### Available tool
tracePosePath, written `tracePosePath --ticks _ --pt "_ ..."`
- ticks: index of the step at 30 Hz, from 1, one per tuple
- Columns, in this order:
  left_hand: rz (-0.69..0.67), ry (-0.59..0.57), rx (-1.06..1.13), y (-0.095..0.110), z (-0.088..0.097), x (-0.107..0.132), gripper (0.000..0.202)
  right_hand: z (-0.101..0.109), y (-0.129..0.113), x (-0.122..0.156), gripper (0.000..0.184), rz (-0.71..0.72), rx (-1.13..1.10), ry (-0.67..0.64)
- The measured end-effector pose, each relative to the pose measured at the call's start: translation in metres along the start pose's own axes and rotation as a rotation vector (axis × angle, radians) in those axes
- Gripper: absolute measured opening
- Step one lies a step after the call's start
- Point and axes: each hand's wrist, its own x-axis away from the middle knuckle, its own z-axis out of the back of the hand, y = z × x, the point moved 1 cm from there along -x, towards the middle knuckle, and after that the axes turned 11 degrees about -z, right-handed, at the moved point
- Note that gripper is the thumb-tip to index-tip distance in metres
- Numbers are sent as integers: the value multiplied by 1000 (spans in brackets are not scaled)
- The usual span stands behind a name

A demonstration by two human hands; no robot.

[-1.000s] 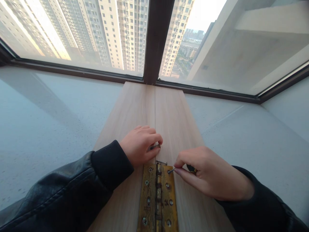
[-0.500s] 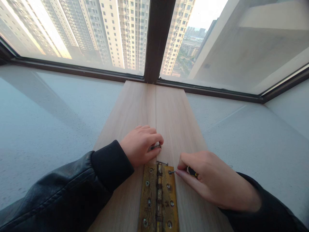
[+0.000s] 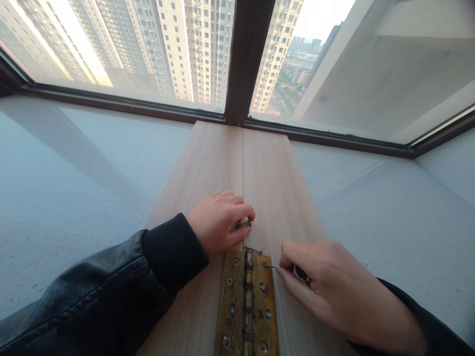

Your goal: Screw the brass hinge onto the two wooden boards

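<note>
A worn brass hinge [image 3: 230, 296] lies open on two pale wooden boards [image 3: 222, 163], its knuckle along their seam. Screw heads show in several of its holes. My right hand [image 3: 326, 282] is closed around a screwdriver [image 3: 302, 274] with a black and yellow handle. Its thin metal shaft reaches the top right hole of the hinge; my fingers hide part of it. Just above the hinge, my left hand [image 3: 218, 220] rests on the boards, thumb and index finger curled around a dark screw [image 3: 243, 224]. One loose screw [image 3: 253, 249] lies against the hinge's top end.
A speckled white sill [image 3: 92, 163] extends on both sides of the boards. Behind their far end stands a dark window frame [image 3: 237, 64], with tall buildings outside the glass.
The view has shifted slightly. My right hand has drawn back a little to the right and down, and more of the shaft shows beside the hinge. My left hand keeps its grip.
</note>
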Motion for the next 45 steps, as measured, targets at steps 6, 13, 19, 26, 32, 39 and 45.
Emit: tracePosePath --ticks 6,13,19,26,32,39,45 --pt "-5 -9 -1 1 0 0 14 0 0 -2 25 16 -28 3" --pt "0 -5 1 0 0 -1 13 -3 -1 -1 26 24 -70 20" --pt "-8 4 1 -1 0 0 13 -3 0 -2 24 10 -89 9" --pt "-4 -4 5 0 0 0 13 -3 3 -5 22 8 -135 16" --pt "-1 -7 6 0 1 0 13 0 5 -5 16 29 -225 20" --pt "-8 -6 5 -1 1 -1 13 3 4 -9 20 36 -256 8" --pt "-11 -6 -1 -1 0 0 13 -2 -1 -12 25 86 -293 0"
